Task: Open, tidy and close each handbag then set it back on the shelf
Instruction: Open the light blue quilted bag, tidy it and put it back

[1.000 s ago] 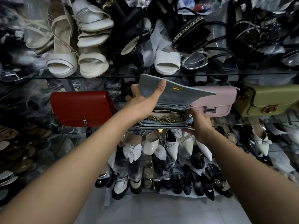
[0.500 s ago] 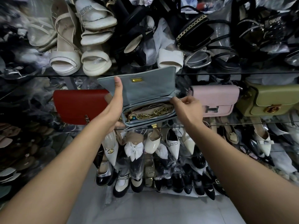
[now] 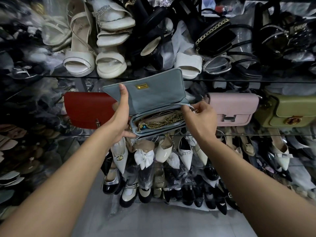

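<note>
Matt suede-like blue handbag [image 3: 153, 93], shiny gold metal chain [image 3: 164, 121], glass shelf [image 3: 256, 80]

Grey-blue handbag [image 3: 150, 93] held before the shelf, flap raised, gold chain [image 3: 164, 121] coiled inside its open compartment.

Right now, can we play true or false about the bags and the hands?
1. The blue-grey handbag has its flap lifted open. True.
2. It is empty inside. False: a gold chain lies inside it.
3. The left hand holds the flap up. True.
4. The right hand lies on the pink bag. False: the right hand pinches the blue-grey handbag's right top corner, and the pink handbag stands behind it.
5. The red bag is open too. False: the red handbag is closed.
</note>
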